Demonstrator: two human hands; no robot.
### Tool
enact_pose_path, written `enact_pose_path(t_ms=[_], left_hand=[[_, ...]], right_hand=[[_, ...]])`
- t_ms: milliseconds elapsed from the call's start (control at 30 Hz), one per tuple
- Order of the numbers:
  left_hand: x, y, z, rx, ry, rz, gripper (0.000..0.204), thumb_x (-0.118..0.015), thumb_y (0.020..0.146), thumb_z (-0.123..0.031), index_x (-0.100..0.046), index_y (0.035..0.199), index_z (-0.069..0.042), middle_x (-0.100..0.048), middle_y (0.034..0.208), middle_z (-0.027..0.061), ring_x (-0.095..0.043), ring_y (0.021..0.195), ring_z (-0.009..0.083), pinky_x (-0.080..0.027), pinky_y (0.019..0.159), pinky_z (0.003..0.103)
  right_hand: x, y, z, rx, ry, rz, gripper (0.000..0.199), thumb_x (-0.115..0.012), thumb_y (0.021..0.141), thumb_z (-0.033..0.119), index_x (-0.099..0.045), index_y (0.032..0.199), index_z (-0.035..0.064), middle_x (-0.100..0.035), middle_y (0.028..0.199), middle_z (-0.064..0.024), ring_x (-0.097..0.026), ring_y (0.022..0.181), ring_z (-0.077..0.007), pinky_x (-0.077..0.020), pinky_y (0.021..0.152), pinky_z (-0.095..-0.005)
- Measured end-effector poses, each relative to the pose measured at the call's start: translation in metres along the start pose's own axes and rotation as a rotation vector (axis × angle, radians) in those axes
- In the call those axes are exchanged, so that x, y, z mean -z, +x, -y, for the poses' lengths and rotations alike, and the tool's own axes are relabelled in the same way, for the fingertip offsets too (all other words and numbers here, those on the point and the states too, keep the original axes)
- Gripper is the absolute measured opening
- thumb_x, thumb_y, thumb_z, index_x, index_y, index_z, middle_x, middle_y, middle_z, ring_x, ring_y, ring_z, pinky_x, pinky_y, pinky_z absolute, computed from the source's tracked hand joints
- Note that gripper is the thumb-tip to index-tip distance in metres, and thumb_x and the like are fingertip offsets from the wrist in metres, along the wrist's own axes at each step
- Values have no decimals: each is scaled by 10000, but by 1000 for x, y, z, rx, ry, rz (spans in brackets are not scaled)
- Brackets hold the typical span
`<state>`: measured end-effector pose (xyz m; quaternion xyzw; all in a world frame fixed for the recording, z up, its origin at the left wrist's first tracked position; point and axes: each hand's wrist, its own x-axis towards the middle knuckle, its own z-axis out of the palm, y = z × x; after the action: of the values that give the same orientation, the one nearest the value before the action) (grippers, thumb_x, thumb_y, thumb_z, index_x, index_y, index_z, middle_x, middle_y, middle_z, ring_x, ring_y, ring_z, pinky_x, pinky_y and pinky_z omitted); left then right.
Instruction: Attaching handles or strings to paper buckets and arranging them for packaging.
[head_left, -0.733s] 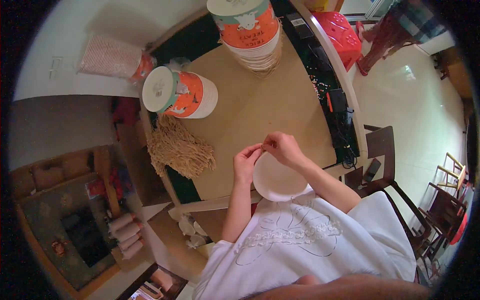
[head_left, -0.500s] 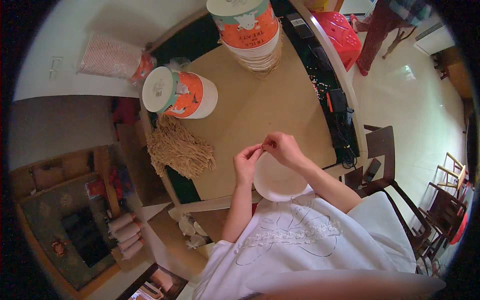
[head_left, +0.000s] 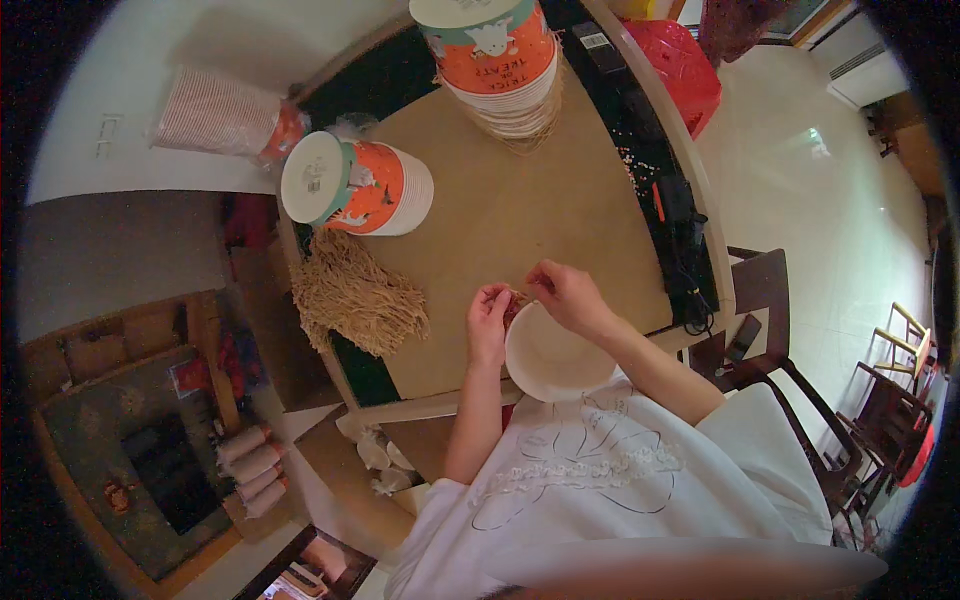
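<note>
A white paper bucket [head_left: 557, 362] is tilted against my shirt, its pale inside facing me. At its far left rim my left hand [head_left: 488, 320] is closed, thumb and fingers pressed on the edge. A small tan bit, perhaps twisted cord [head_left: 518, 297], shows by those fingertips. My right hand [head_left: 565, 295] arches over the far rim in a pinch; what it holds, if anything, is too small to make out. Left of my hands lies a bundle of tan cords [head_left: 360, 300] on the table.
An orange-and-green stack of paper buckets [head_left: 385, 190] lies at the left. A taller bucket stack [head_left: 495, 70] with tan cords stands farther back. Wrapped cups [head_left: 215, 112] are by the wall. A black adapter [head_left: 680, 205] and cables line the right table edge; a red stool [head_left: 675, 75] is beyond.
My fingertips, close together before, have moved apart at the rim, showing a tan bit by the left fingers. The bucket stays nearly in place. A person at the upper right has moved mostly out of view.
</note>
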<state>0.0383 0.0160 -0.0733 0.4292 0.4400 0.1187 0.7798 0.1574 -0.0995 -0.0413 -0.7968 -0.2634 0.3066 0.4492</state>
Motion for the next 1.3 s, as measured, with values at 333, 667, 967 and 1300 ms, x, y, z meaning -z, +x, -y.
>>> enact_pose_path(t_ms=[333,667,967,1300], left_hand=[[-4,-3,-5,62,-5,-15,108,-569,888,-87,-562,986,-40,-585,865,26,-569,766,117,-481,664,253],[-13,-13,-24,-218,442,226,279,-600,810,35,-586,1084,-20,-593,971,41,-587,822,113,-494,743,249],[-19,-15,-31,-435,751,156,148,-622,791,23,-647,936,12,-624,846,72,-627,752,132,-507,658,243],[-4,-11,-22,-281,679,88,87,-612,821,-4,-639,903,7,-652,825,44,-614,753,109,-497,716,245]], right_hand=[[0,15,1,-86,-169,245,227,-621,784,281,-639,815,58,-647,765,-129,-627,720,-290,-489,642,-397],[-3,15,-11,-29,-94,236,197,-578,802,266,-673,809,94,-648,788,-163,-623,773,-356,-491,678,-453],[6,13,1,-96,-98,257,184,-564,809,241,-703,853,128,-650,818,-174,-622,783,-361,-494,692,-442],[5,13,4,-82,-124,260,166,-565,786,218,-687,809,107,-653,794,-155,-626,766,-349,-499,687,-425]])
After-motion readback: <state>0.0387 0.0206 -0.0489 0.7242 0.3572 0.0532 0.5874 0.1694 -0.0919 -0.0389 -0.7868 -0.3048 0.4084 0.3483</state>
